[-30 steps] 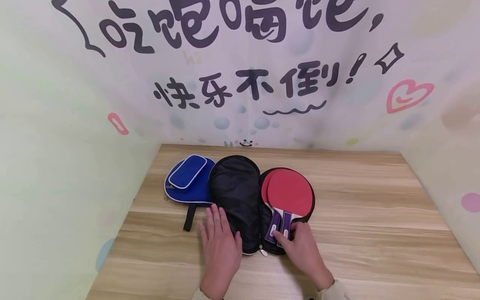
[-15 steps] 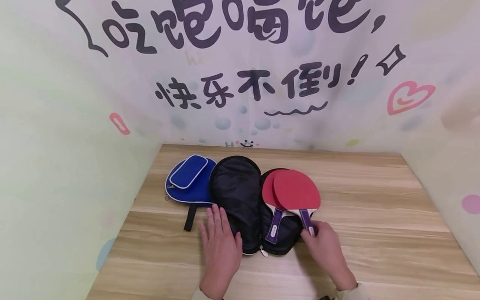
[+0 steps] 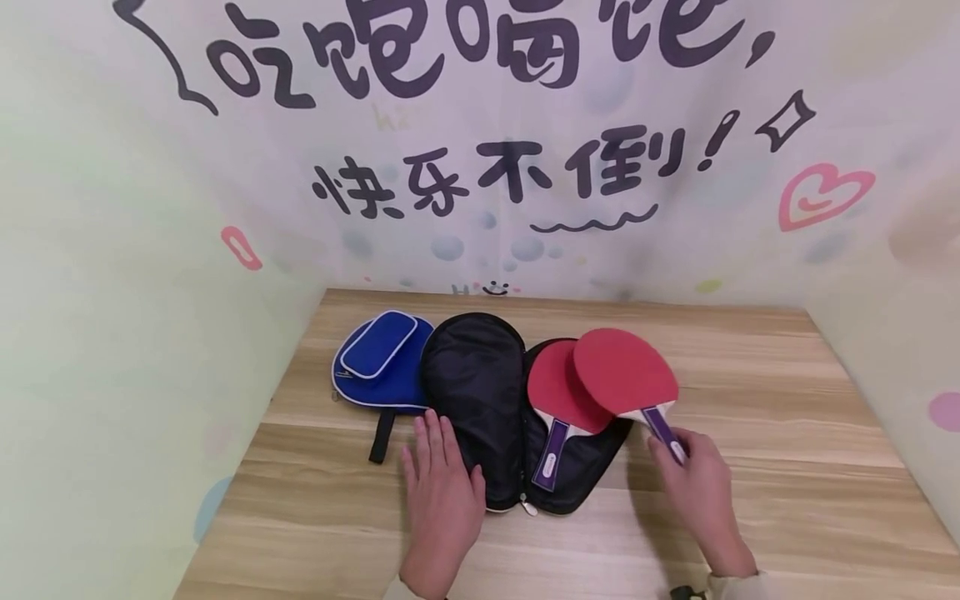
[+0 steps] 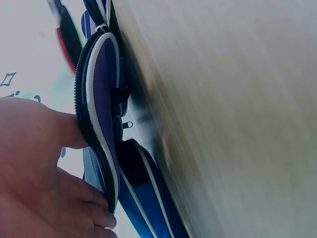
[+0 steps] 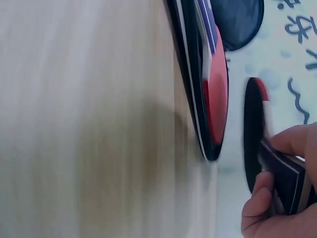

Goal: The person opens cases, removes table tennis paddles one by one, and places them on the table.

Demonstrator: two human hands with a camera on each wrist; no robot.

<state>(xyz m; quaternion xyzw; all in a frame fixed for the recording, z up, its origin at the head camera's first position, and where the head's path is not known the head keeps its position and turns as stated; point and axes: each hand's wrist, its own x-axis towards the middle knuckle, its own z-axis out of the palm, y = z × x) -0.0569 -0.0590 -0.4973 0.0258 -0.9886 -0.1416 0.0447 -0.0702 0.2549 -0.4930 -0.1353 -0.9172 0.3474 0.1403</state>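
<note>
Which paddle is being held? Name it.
The paddle farther right, its handle gripped by the right hand; the other paddle lies in the open black case.

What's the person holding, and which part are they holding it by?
The right hand holds a red paddle by its purple handle; the left hand just touches the black case.

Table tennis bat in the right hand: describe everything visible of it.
The table tennis bat has a rounded blade, red on one face, black on the other, with a pale, wood-like neck and a purple handle bearing a white oval label. The right hand grips the handle, holding it raised, apart from the second bat and open case.
</note>
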